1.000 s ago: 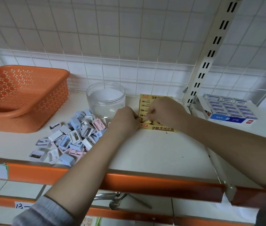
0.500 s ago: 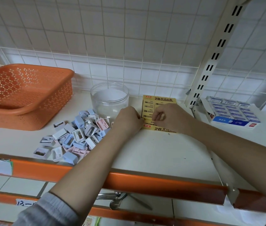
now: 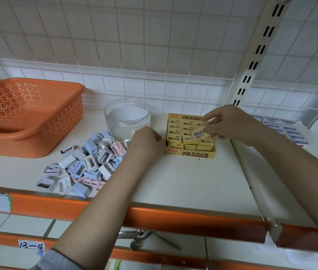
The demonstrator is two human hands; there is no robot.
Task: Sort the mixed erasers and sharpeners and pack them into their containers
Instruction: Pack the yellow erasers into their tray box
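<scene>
Erasers fill most of the yellow box (image 3: 190, 153), which sits on the shelf (image 3: 183, 182) right of centre, just right of the clear jar (image 3: 127, 118), so you can drop pieces in without reaching far. Your right hand (image 3: 232, 123) hovers over the box's far right part and pinches one yellow eraser (image 3: 200, 135) between thumb and fingertips, barcode side up and tilted, apparently to turn it and seat it in a remaining slot among the packed rows. Your left hand (image 3: 147, 142) is curled with its knuckles against the box's left wall; I judge it is bracing the box so that it won't slide while you press the eraser down, though I cannot tell whether anything is held inside that fist. The sharpeners (image 3: 85, 164) lie in a loose heap to the left, near the shelf's front edge and just beside the jar, which looks empty and is probably meant for them. An orange basket (image 3: 37, 131) stands far left, well apart from the box. A second carton of blue-and-white erasers (image 3: 290, 129) lies on the neighbouring shelf to the right, behind your right forearm. Square the eraser with its neighbours first, or it may jam across two rows
</scene>
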